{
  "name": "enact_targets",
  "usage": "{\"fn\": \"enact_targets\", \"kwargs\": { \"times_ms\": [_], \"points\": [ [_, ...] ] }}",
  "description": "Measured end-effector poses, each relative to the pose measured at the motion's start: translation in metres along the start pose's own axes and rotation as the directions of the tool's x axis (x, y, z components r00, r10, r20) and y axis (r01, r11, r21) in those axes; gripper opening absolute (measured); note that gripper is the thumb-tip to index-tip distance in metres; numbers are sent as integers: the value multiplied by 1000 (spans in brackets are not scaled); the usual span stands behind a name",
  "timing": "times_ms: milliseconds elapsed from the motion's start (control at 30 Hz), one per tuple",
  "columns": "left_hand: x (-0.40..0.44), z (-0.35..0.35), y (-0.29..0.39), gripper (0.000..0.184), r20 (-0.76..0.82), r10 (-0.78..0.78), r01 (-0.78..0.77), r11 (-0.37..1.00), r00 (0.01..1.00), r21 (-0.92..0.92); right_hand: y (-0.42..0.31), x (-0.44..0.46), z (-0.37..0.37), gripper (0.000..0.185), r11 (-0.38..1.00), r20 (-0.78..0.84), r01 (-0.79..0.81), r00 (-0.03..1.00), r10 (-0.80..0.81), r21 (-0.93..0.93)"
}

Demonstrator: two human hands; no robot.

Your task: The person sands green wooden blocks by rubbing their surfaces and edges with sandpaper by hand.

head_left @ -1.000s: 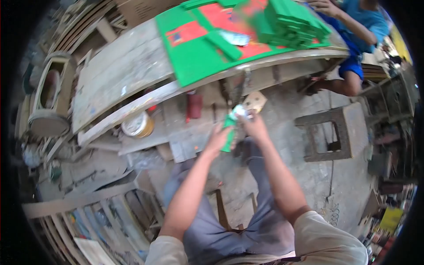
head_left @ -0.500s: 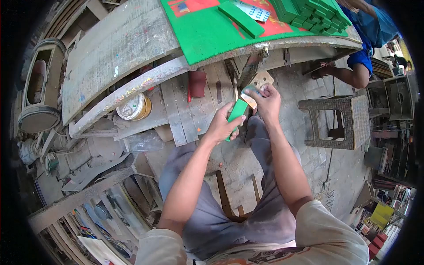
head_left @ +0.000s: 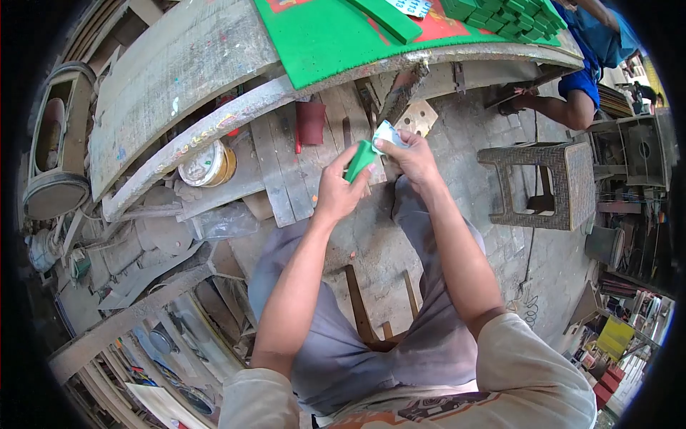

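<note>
My left hand (head_left: 338, 189) is closed around a green block (head_left: 361, 161), its far end pointing up and away from me. In my right hand (head_left: 414, 159), thumb and fingers pinch a small folded white sheet (head_left: 386, 136) with faint blue marks, close against the block's far end. The material of the sheet cannot be made out. Above both hands, a green board (head_left: 321, 50) with red patches lies on the workbench. On it are a long green bar (head_left: 389, 21), a white sheet with blue print (head_left: 413, 6) and a stack of green pieces (head_left: 507, 18).
The curved bench edge (head_left: 236, 118) runs just beyond my hands. Beneath it are a paint bucket (head_left: 207, 164), a red cylinder (head_left: 311, 123) and a wooden piece with holes (head_left: 418, 118). A woven-pattern stool (head_left: 539, 186) stands right; another person (head_left: 582, 79) is at upper right.
Both hands have moved slightly left and up in view. The block is turned more end-on, and the sheet now shows its white face at the block's far end.
</note>
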State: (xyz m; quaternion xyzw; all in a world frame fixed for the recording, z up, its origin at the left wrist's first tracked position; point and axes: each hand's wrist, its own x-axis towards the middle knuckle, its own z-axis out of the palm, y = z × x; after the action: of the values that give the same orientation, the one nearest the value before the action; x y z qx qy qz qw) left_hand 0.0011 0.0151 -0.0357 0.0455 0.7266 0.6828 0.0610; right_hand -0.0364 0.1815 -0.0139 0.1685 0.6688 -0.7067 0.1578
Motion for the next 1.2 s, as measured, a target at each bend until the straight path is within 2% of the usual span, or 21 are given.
{"fn": "enact_targets", "kwargs": {
  "times_ms": [133,167,200,233,267,333,367,433,467,533,567,600,700,767,800,867,933,1000,1033,1133,1200],
  "points": [
    [4,-1,15,39,-66,-107,95,984,992,-153,-1,6,-15,26,998,-182,-2,983,-9,-65],
    [5,1,10,39,-66,-103,93,984,992,-152,-2,5,-15,25,993,-95,49,995,-39,103],
    [8,5,5,38,-69,141,-142,990,988,-1,-5,2,-16,24,960,-14,83,997,-82,267],
    [9,10,0,37,-36,374,-366,920,927,142,-8,-4,-9,23,959,20,60,997,-68,278],
    [7,14,-6,37,-35,373,-366,921,927,134,-4,-4,-7,22,984,83,21,996,-36,179],
    [3,15,5,37,-22,71,-71,997,997,18,-4,-2,-7,21,996,63,-46,997,42,73],
    [1,14,11,40,-29,-93,88,986,995,-141,-1,0,-12,21,996,61,-49,997,45,75],
    [3,7,18,40,-33,-108,103,986,994,-129,-1,6,-16,22,983,-157,160,972,-173,-90],
    [4,5,20,40,-38,-127,122,985,991,-122,0,7,-18,22,983,-157,164,972,-175,-85],
    [5,8,12,39,-42,-51,49,997,998,-59,-15,-6,-14,26,962,-31,121,993,-117,246],
    [5,12,8,38,-42,20,-20,1000,999,-2,-11,-6,-11,28,957,9,98,994,-105,272],
    [4,14,8,38,-40,17,-17,1000,999,-7,-9,-7,-7,27,986,27,101,994,-106,135],
    [4,13,12,37,-82,21,-17,998,996,56,3,4,-14,28,994,-16,102,995,-102,28],
    [5,9,18,38,-93,-41,38,999,995,-36,9,11,-27,29,878,-202,293,899,-387,-380],
    [6,8,21,39,-101,-109,96,987,989,-129,4,9,-24,29,877,-206,293,898,-389,-380],
    [8,15,13,40,-135,-12,-3,994,991,-111,-3,5,-14,31,959,-237,265,942,-236,98],
    [6,20,20,40,-60,76,-74,997,995,21,-11,-5,-5,32,958,-167,267,954,-249,100],
    [4,20,20,41,-43,38,-37,999,998,38,-5,-2,-4,32,964,-150,234,956,-252,-128],
    [5,18,14,40,-75,47,-42,997,996,67,-8,-4,-5,33,943,-226,269,923,-310,-195],
    [10,15,9,38,-101,102,-95,993,990,73,-2,7,-19,34,961,-352,216,897,-265,-174],
    [11,15,13,37,-95,135,-131,990,986,55,-2,5,-18,33,969,-319,240,916,-245,-55]
  ]
}}
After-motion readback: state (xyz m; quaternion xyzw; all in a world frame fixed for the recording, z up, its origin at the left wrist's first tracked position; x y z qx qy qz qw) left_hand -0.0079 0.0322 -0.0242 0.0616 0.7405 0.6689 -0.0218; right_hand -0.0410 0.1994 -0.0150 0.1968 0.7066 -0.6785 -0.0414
